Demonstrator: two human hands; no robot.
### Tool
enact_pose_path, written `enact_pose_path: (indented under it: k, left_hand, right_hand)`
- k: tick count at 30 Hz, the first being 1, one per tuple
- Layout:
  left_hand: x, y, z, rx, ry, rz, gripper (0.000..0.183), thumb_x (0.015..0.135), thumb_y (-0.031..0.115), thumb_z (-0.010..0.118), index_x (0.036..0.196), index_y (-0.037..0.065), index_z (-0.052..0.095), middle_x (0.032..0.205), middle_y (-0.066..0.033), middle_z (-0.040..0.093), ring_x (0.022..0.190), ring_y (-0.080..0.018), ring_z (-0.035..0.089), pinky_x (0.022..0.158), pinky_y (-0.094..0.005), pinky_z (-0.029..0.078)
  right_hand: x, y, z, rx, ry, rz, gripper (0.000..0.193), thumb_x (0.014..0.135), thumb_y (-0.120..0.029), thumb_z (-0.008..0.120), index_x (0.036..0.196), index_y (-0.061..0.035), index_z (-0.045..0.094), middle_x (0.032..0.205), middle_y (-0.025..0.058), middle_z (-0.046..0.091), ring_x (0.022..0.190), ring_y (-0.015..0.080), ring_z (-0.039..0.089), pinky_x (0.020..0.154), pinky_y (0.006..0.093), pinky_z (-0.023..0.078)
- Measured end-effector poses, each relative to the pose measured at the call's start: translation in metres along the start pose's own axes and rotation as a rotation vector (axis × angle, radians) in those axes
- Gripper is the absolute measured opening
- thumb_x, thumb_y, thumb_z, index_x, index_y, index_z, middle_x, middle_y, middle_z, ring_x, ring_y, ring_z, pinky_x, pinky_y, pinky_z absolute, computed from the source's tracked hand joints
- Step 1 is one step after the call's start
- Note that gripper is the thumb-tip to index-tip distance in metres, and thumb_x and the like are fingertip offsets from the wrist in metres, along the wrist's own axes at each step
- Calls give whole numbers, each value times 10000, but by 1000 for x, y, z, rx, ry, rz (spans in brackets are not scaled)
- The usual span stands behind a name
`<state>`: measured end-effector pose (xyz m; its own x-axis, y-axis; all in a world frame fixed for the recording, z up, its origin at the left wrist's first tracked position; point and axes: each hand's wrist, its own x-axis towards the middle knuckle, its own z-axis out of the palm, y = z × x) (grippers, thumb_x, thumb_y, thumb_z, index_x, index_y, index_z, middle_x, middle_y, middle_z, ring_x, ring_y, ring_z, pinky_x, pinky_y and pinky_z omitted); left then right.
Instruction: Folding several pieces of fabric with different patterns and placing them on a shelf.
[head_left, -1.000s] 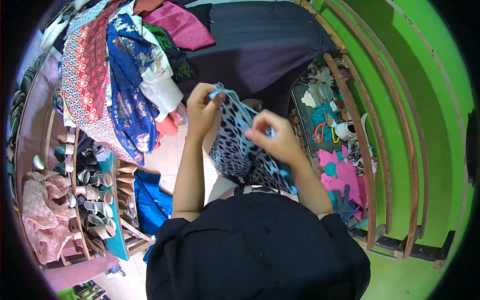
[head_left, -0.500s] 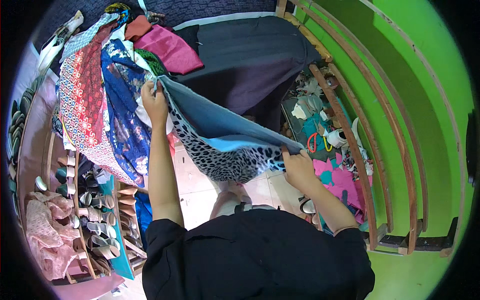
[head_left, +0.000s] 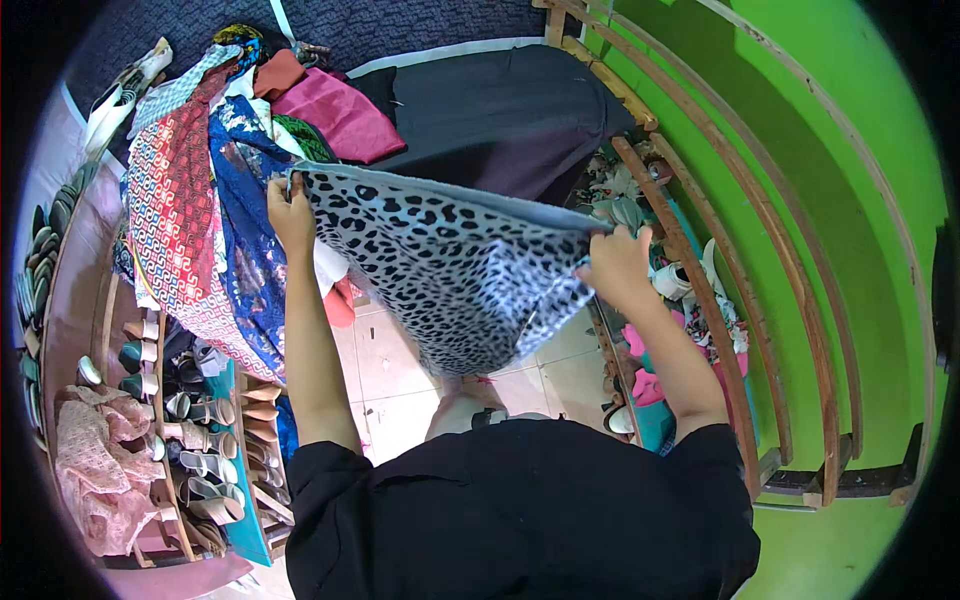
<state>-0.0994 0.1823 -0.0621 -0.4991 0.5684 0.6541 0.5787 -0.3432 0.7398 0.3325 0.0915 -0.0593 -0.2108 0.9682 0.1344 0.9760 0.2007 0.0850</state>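
Observation:
A leopard-print cloth point(head_left: 420, 255), pale blue-grey with black spots, hangs stretched between my two hands. Its plain blue back shows as a strip along the top edge. My left hand point(head_left: 291, 212) is closed on the upper left corner, beside a pile of printed fabrics point(head_left: 180, 200). At the other end, my right hand point(head_left: 617, 266) pinches the upper right edge, close to a wooden rail. The cloth's lower part droops over the tiled floor in front of my legs.
Beyond the cloth is a surface covered in black fabric point(head_left: 490, 110), with a magenta cloth point(head_left: 345, 115) on its left. Shoe racks point(head_left: 205, 435) and a pink lacy cloth point(head_left: 100, 465) stand lower left. Wooden rails point(head_left: 690, 270) line the green wall, with fabric scraps point(head_left: 700, 310) beneath.
My right hand has moved up and slightly right, pulling the cloth wider and tauter. More of its spotted side faces me, and less of the blue back shows. My left hand has shifted slightly left.

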Motion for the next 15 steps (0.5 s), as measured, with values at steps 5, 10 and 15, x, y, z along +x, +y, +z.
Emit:
enact_pose_path:
  k: [5, 10, 15]
  left_hand:
    - [0, 11, -12, -33, 51, 12, 260, 849, 197, 570, 698, 34, 435, 608, 11, 381, 579, -77, 331, 525, -234, 309]
    - [-3, 11, -9, -43, 7, -5, 263, 861, 186, 557, 689, 49, 412, 626, 27, 364, 590, -71, 312, 529, -225, 295]
    - [12, -17, -16, -186, 153, -134, 207, 874, 187, 540, 737, 63, 448, 659, 25, 441, 599, -58, 371, 556, -200, 323]
  right_hand:
    - [6, 12, 3, 31, 328, 59, 493, 769, -419, 561, 973, 27, 515, 882, 121, 585, 959, 249, 493, 871, 522, 231]
    - [18, 21, 0, 92, 188, 120, 412, 737, -350, 604, 945, 1, 549, 877, 97, 598, 953, 243, 494, 859, 574, 227]
    - [26, 54, -23, 333, -8, -169, 253, 632, -246, 698, 809, -80, 627, 818, 75, 583, 940, 230, 506, 914, 550, 181]
